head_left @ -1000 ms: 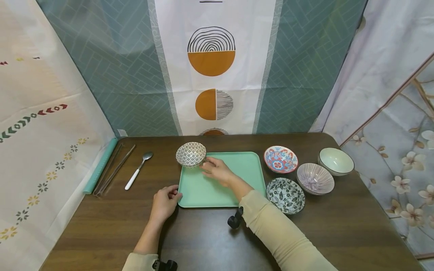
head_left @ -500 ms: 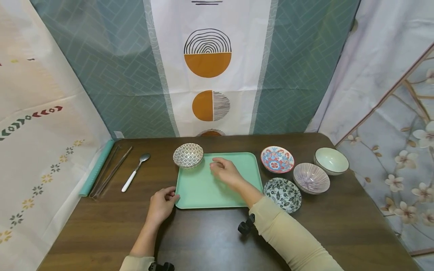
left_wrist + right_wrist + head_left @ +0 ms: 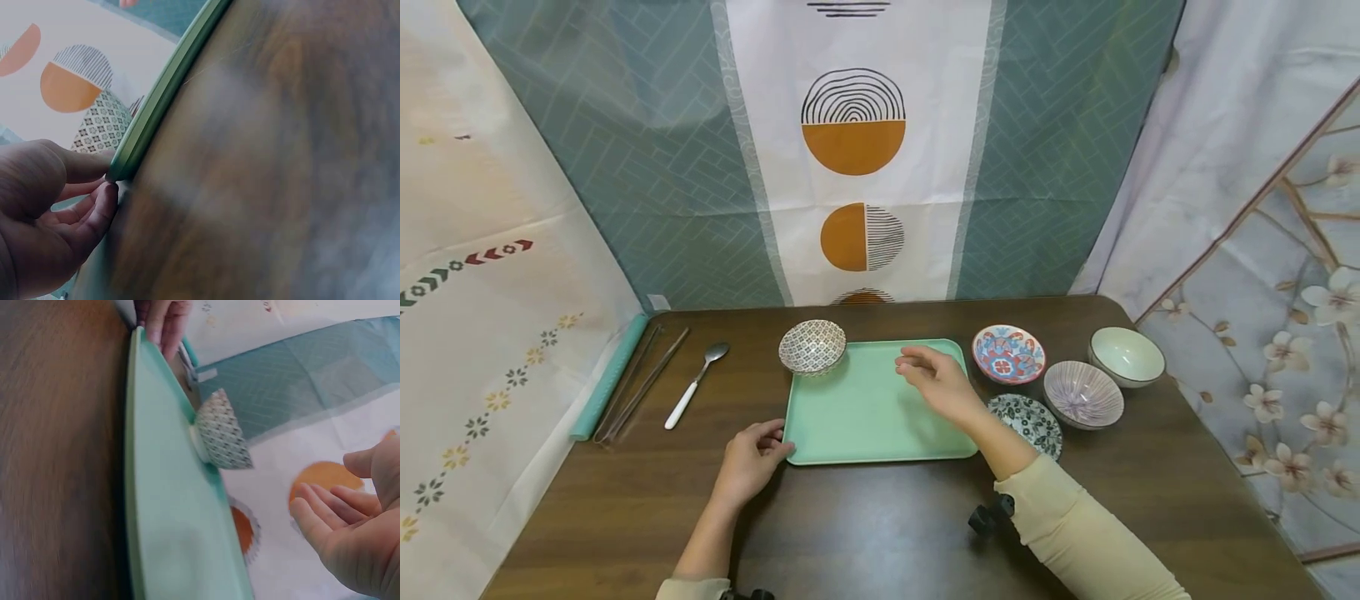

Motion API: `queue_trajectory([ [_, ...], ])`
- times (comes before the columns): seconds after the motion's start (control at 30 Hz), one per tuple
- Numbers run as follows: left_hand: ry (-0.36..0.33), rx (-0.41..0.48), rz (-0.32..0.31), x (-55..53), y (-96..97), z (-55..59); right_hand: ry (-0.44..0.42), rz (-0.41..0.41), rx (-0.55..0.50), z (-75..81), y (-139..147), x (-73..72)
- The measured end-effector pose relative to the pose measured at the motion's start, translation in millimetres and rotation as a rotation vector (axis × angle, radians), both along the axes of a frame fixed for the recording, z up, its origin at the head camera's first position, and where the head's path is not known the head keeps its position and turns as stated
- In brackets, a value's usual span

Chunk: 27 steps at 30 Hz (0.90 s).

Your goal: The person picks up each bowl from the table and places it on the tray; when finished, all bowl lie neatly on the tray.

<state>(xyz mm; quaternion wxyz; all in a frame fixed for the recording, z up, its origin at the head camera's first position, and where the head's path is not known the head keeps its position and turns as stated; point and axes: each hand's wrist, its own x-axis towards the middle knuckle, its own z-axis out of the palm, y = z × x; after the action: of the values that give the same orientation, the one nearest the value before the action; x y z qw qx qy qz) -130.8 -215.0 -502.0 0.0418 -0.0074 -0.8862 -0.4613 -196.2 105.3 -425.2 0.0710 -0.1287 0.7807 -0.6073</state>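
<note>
A light green rectangular tray (image 3: 872, 421) lies on the table. My left hand (image 3: 748, 462) pinches its near left corner; the left wrist view shows thumb and fingers on either side of the rim (image 3: 147, 119). A small bowl with a brown lattice pattern (image 3: 812, 347) stands upright at the tray's far left corner. Over the tray's right part hovers my right hand (image 3: 943, 385), fingers loosely extended and holding nothing. The right wrist view has that hand (image 3: 356, 525) well apart from the patterned bowl (image 3: 220, 434).
Right of the tray stand a red-and-blue bowl (image 3: 1008, 354), a purple-streaked bowl (image 3: 1083, 394), a pale green bowl (image 3: 1127, 357) and a black-and-white floral bowl (image 3: 1033, 425), partly behind the right forearm. At left lie a white-handled spoon (image 3: 696, 387), metal tongs (image 3: 640, 387) and a teal roll (image 3: 610, 379).
My right hand has let go of the lattice-patterned bowl and moved right across the tray. The bowl stays at the far left corner. My left hand keeps its hold on the tray.
</note>
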Motion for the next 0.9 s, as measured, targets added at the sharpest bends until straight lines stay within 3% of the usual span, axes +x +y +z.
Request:
queue_trajectory([
  [0.2, -0.020, 0.018, -0.011, 0.2, -0.5, -0.8, 0.101, -0.051, 0.043, 2.7, 41, 9.7],
  [0.37, -0.034, 0.019, -0.011, 1.9, -1.6, 0.3, 0.187, -0.142, 0.100, 7.6, 82, 17.4],
  [0.63, -0.057, 0.015, 0.002, 2.5, -0.8, 1.7, 0.303, -0.374, 0.249, 14.6, 159, 24.5],
  [0.9, -0.047, 0.018, 0.005, 1.3, -0.1, 1.9, 0.370, -0.638, 0.406, -4.7, 231, 20.5],
])
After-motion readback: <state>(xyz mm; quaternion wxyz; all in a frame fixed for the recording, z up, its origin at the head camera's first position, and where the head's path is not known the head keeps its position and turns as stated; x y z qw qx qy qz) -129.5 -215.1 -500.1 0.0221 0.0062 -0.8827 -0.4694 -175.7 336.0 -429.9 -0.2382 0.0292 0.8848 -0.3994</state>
